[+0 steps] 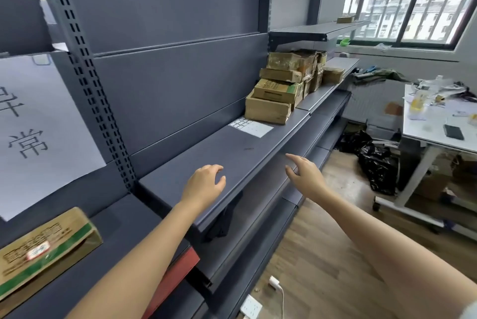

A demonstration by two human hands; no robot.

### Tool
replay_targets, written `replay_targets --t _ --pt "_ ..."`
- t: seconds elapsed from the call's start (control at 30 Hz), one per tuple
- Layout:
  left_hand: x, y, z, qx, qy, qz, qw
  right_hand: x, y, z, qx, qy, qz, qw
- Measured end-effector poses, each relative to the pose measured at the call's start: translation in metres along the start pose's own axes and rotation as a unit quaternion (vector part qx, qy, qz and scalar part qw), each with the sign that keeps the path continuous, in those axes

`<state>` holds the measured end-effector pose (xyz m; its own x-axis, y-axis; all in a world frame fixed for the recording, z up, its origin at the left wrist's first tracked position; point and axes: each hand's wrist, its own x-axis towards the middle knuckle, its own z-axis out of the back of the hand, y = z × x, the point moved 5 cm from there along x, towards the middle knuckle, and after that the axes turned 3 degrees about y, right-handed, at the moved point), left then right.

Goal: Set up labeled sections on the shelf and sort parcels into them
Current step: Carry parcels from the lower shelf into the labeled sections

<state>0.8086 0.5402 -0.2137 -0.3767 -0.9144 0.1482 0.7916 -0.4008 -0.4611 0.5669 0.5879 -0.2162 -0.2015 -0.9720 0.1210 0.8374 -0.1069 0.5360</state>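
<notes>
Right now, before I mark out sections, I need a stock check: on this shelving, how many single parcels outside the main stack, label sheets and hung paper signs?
Single parcels: 3 (near-left parcel, lone mid-shelf parcel, upper-shelf parcel)
Label sheet: 1
Paper sign: 1
Total: 5
The stack is partly hidden, so left uncounted.

The left hand [204,184], right hand [307,179] and forearms are bare, one pale sleeve [471,313] showing.
</notes>
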Motion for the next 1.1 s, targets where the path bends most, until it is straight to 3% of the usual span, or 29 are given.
replay_targets --t 0.63,1.1 --pt "0.295 -0.169 -0.105 -0.024 -0.02 0.078 0.996 0.248 -0.198 0.13 0.032 0.018 0.055 0.998" --pt "0.476 -0.208 -0.135 0.0 -0.059 0.069 0.996 0.43 -0.26 0.16 0.075 0.011 0.088 0.993"
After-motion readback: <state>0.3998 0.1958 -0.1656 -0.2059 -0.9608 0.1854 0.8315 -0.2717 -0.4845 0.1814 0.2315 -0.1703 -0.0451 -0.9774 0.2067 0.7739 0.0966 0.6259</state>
